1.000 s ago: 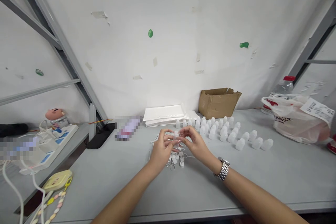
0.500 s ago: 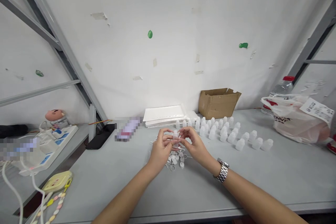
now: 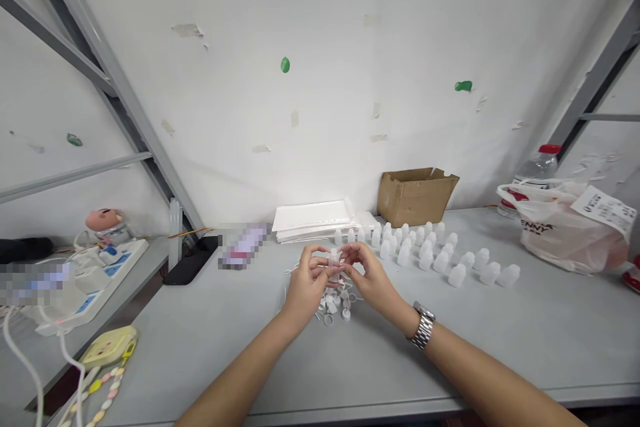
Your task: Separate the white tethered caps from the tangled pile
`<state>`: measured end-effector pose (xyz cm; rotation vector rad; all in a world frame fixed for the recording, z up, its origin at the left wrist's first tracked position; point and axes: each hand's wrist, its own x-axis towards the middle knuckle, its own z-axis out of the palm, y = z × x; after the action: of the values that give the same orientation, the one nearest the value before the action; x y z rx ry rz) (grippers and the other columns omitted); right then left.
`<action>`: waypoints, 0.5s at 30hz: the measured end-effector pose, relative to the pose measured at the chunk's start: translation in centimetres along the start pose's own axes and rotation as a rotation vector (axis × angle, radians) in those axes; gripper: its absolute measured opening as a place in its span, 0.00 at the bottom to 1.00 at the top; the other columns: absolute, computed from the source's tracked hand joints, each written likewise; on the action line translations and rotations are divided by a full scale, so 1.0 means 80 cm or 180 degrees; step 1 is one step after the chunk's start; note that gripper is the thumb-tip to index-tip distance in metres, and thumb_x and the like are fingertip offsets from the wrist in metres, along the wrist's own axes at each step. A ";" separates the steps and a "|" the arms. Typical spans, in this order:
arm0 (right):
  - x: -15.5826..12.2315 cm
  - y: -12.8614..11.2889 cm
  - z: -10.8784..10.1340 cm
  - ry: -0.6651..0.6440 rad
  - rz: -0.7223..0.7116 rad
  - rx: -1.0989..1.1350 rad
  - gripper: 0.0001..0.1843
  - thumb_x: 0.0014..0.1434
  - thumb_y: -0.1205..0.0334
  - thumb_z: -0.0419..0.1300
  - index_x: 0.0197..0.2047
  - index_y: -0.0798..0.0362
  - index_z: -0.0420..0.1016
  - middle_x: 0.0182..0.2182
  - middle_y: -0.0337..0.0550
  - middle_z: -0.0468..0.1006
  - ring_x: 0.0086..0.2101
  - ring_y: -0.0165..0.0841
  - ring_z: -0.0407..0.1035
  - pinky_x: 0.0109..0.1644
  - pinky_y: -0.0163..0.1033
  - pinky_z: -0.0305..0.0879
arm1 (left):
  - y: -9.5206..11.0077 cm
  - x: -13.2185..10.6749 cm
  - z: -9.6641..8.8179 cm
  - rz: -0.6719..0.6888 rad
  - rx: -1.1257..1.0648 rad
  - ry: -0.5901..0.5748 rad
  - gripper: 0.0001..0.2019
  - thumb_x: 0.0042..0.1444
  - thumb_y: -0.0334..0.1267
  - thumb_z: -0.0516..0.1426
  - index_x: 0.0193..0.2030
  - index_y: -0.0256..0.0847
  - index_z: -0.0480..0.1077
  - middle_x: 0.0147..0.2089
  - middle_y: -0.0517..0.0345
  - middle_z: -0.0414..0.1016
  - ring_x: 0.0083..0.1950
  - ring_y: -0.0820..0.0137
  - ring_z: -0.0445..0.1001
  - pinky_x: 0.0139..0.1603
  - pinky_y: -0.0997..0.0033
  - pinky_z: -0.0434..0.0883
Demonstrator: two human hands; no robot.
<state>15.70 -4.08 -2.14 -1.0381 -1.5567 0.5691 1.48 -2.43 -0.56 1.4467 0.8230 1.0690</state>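
Over a grey worktable (image 3: 200,340), the left hand (image 3: 306,288) and right hand (image 3: 371,277) pinch a small white bottle (image 3: 334,262) between fingertips, apparently fitting its cap; next comes a firm, aligned press or twist.

The translucent white plastic carrier bag (image 3: 570,230) at the right end of the grey table bears dark red capital letters, of which only the fragment "ENNY" can be read, the rest being lost in folds. A white paper slip (image 3: 604,208) attached to the top of the same bag carries small dark print and a round mark, too small to read. No other lettering is legible.
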 end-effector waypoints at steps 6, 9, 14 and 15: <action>0.000 0.002 0.001 -0.0025 0.0009 -0.0057 0.08 0.56 0.67 0.52 0.41 0.51 0.61 0.35 0.42 0.68 0.34 0.31 0.64 0.40 0.41 0.64 | -0.003 0.001 -0.002 -0.0010 0.0035 -0.0003 0.13 0.50 0.38 0.55 0.42 0.43 0.57 0.33 0.60 0.71 0.38 0.68 0.75 0.34 0.66 0.76; -0.001 0.004 0.002 -0.0027 -0.0009 -0.0045 0.08 0.56 0.67 0.52 0.40 0.51 0.61 0.35 0.42 0.67 0.34 0.31 0.64 0.40 0.40 0.64 | -0.005 0.001 -0.002 -0.0012 0.0052 -0.0035 0.13 0.50 0.37 0.55 0.41 0.43 0.57 0.33 0.61 0.70 0.38 0.69 0.74 0.35 0.66 0.76; -0.002 0.003 0.003 -0.0062 -0.0007 -0.0039 0.06 0.55 0.69 0.51 0.38 0.51 0.61 0.34 0.41 0.67 0.33 0.31 0.64 0.39 0.39 0.63 | -0.007 0.000 -0.001 0.0012 0.0087 -0.0118 0.11 0.51 0.36 0.53 0.41 0.43 0.58 0.33 0.60 0.70 0.39 0.69 0.74 0.35 0.66 0.75; -0.002 0.002 0.003 -0.0065 0.0004 -0.0034 0.06 0.55 0.69 0.51 0.37 0.51 0.61 0.33 0.41 0.67 0.33 0.31 0.64 0.38 0.39 0.63 | -0.007 0.000 -0.001 0.0004 0.0082 -0.0137 0.10 0.51 0.36 0.53 0.41 0.43 0.58 0.33 0.60 0.70 0.39 0.69 0.74 0.35 0.66 0.75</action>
<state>15.57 -4.09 -2.44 -1.0443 -1.5787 0.5744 1.43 -2.29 -1.13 1.4870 0.8077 1.0281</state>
